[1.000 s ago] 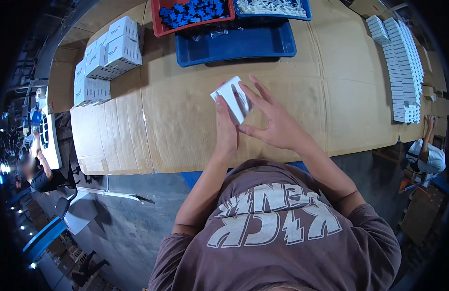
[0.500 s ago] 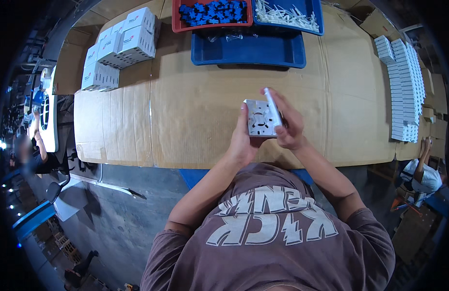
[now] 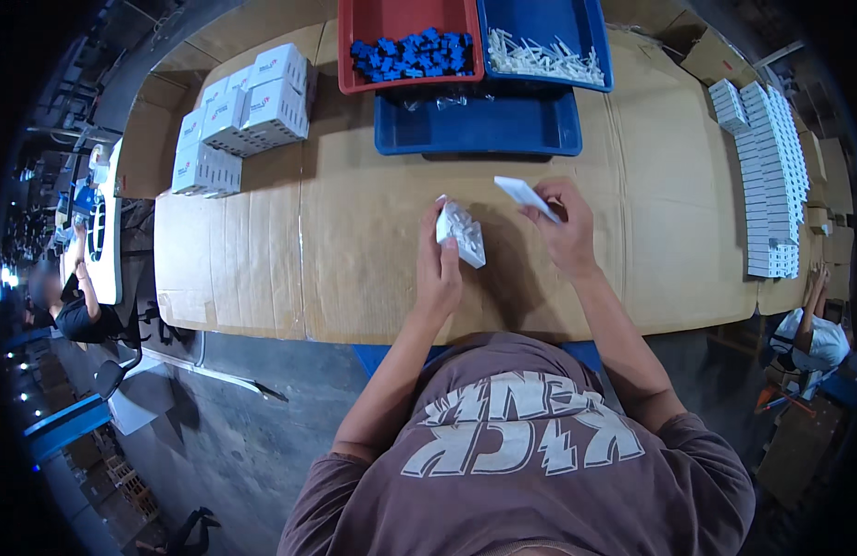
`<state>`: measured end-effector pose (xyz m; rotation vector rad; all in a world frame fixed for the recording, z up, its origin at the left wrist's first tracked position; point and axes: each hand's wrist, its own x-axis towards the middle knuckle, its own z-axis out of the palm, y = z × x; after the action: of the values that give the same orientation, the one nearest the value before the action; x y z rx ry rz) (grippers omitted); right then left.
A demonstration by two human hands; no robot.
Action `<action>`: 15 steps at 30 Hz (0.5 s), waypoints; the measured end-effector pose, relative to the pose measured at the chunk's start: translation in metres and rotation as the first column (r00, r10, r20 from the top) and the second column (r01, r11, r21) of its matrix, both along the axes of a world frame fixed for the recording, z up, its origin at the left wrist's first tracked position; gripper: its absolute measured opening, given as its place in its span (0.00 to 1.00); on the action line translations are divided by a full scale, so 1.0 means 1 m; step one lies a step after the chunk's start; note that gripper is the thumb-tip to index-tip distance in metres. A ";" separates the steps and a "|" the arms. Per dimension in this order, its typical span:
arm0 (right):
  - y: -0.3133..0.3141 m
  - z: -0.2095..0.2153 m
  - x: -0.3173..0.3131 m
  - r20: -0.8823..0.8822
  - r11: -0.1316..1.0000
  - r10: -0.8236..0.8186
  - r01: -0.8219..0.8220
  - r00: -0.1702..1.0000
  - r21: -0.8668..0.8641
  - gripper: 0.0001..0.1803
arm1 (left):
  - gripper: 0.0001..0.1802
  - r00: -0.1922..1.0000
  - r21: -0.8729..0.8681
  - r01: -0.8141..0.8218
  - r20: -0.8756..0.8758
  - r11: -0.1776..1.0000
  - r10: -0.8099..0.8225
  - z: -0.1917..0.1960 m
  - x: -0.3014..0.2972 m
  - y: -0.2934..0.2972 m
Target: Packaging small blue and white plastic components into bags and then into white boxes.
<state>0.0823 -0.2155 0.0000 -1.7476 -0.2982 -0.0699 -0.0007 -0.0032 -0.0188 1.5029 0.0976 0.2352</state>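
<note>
A shallow white plastic box (image 3: pixel 469 248) is gripped in my left hand (image 3: pixel 440 273), tilted up on its side. Its inside faces right, and whitish or clear pieces show in it, too small to name. To the right and a little higher, my right hand (image 3: pixel 571 232) pinches a flat white square plate (image 3: pixel 521 192) by its near right corner. The plate is apart from the box and held slanted above the cardboard-covered table (image 3: pixel 373 278).
Across the table's far side stand a red bin (image 3: pixel 410 17) of blue plastic pieces, a blue bin (image 3: pixel 544 18) of white plastic pieces and a blue tray (image 3: pixel 475 134). White boxes (image 3: pixel 206 171) are stacked at left, more cartons (image 3: pixel 771 176) at right. Other people sit at both sides.
The plate has come away from the box, and my right hand has moved right with it. My left hand has shifted left and turned the box on its side.
</note>
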 end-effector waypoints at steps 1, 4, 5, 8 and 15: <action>-0.007 -0.001 -0.006 0.106 0.977 0.069 -0.046 0.992 -0.209 0.17 | 0.28 1.000 0.004 -0.001 0.010 1.000 0.001 -0.007 -0.005 0.010; -0.021 -0.007 -0.028 0.127 0.875 0.277 -0.195 0.952 -0.444 0.14 | 0.26 0.999 0.583 -0.055 0.034 0.810 0.043 -0.006 -0.021 0.032; -0.028 -0.010 -0.036 0.139 0.876 0.282 -0.195 0.949 -0.440 0.14 | 0.26 0.998 0.588 -0.065 0.045 0.806 0.048 -0.005 -0.024 0.034; -0.031 -0.009 -0.064 0.163 0.765 0.413 -0.244 0.896 -0.596 0.16 | 0.26 0.999 0.827 -0.030 0.016 0.561 0.031 -0.006 -0.039 0.044; -0.020 0.000 -0.073 0.069 0.703 0.374 -0.234 0.925 -0.671 0.23 | 0.26 0.984 0.866 0.153 -0.088 0.476 -0.158 0.006 -0.046 0.032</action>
<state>0.0090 -0.2356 -0.0002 -2.3696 -0.8476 0.1198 -0.0464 0.0284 -0.0123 2.5447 -0.2105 0.1328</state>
